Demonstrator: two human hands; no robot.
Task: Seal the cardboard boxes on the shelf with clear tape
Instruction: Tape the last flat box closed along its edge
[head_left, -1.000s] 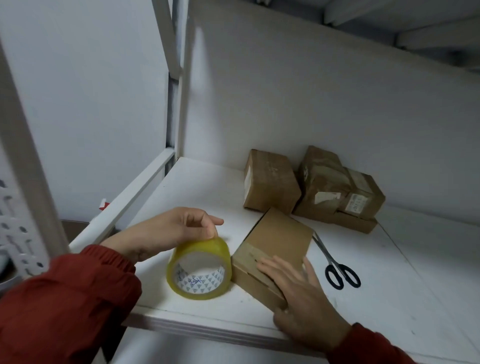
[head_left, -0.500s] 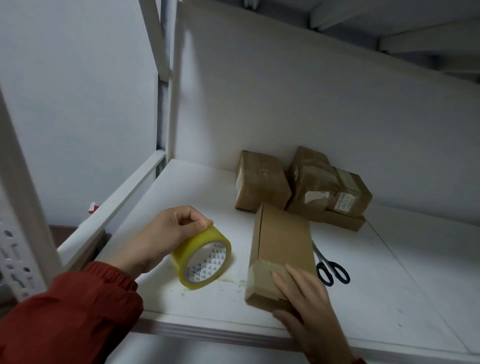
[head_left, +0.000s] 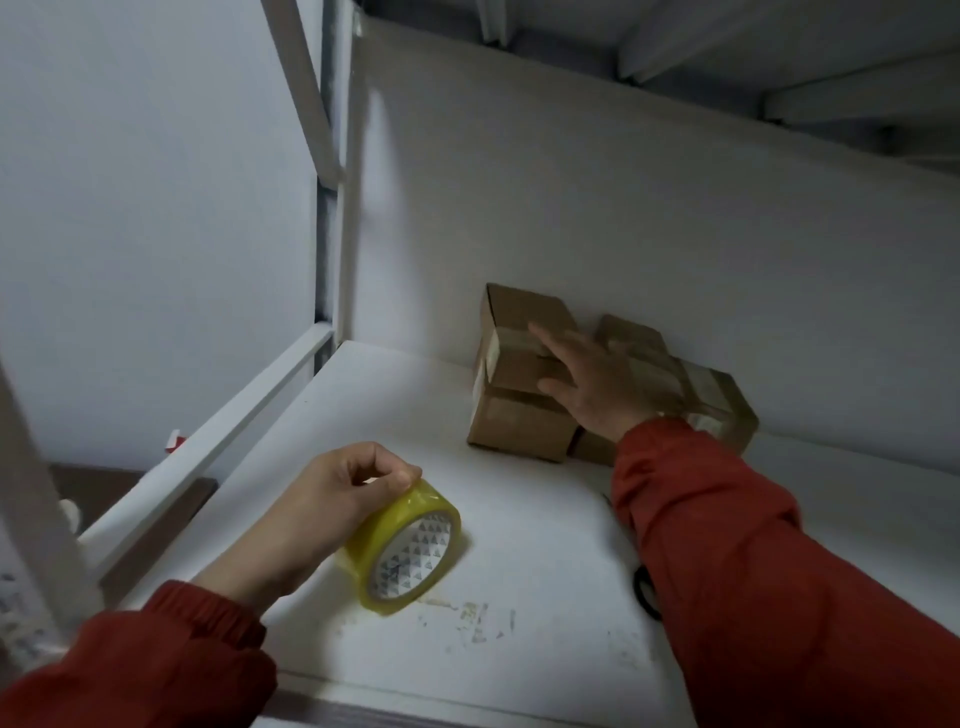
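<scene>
At the back of the white shelf (head_left: 524, 525), a small taped cardboard box (head_left: 514, 338) lies stacked on a second cardboard box (head_left: 519, 428). My right hand (head_left: 589, 387) rests on the top box, fingers spread across it and thumb against its near side. More taped boxes (head_left: 719, 397) sit just to the right, partly hidden by that hand. My left hand (head_left: 324, 501) grips the top of a yellowish roll of clear tape (head_left: 410, 545), which stands on its edge on the shelf near the front.
Black scissors (head_left: 644, 592) lie on the shelf, mostly hidden under my right sleeve. The shelf's white back wall rises behind the boxes, a white post and rail border the left side, and an upper shelf hangs overhead.
My right hand lifted the box from the front of the shelf and set it on top of the back-left box. My left hand stayed on the tape roll.
</scene>
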